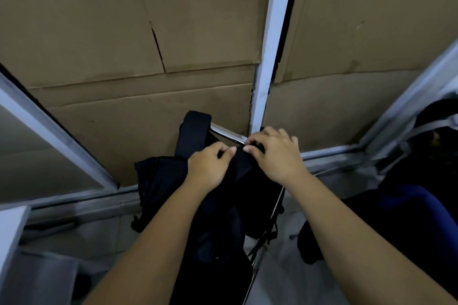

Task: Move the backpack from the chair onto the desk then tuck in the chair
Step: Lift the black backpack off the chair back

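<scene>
A black backpack (173, 181) lies in the lower middle of the head view, its padded strap (193, 131) sticking up against the cardboard behind. My left hand (210, 168) and my right hand (275, 156) both pinch the dark fabric at the bag's top, thumbs nearly meeting. A thin metal rod (275, 213), perhaps part of the chair frame, runs down beside the bag under my right forearm. The chair seat is hidden beneath the bag. I cannot tell where the desk surface is.
Large cardboard sheets (124, 32) printed "JANGAN DIBANTING" stand behind, split by a white metal post (270, 57). White frames (49, 126) slant in at left and right. A dark bag with grey straps (428, 131) and a blue cushion (406, 208) sit at right.
</scene>
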